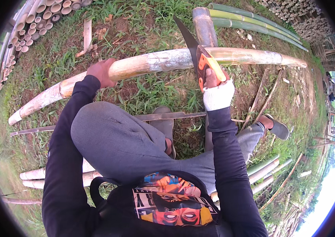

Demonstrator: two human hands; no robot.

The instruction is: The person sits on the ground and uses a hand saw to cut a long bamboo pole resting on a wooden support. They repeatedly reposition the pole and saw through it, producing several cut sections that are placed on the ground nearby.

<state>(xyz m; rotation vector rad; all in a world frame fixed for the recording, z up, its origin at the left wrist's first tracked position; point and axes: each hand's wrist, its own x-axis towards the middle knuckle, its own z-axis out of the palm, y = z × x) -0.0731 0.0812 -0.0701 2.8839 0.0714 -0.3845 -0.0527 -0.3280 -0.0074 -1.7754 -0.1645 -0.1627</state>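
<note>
A long pale bamboo pole (132, 65) lies across in front of me, with a whitish scraped stretch near its middle. My left hand (102, 72) is wrapped over the pole left of that stretch. My right hand (213, 79), with a white cuff at the wrist, grips the orange and dark handle of a hand saw (206, 62). The saw's dark blade (186, 33) stands across the pole and points away, up and to the left. Whether its teeth have entered the bamboo, I cannot tell. Beyond the saw, a thick upright post (205, 27) stands against the pole.
Cut bamboo poles (37, 23) are stacked at the far left. Several green poles (254, 23) lie at the far right, before another big stack (294, 17). A split strip (167, 116) runs near my feet. More poles (262, 172) lie beside me on the grass.
</note>
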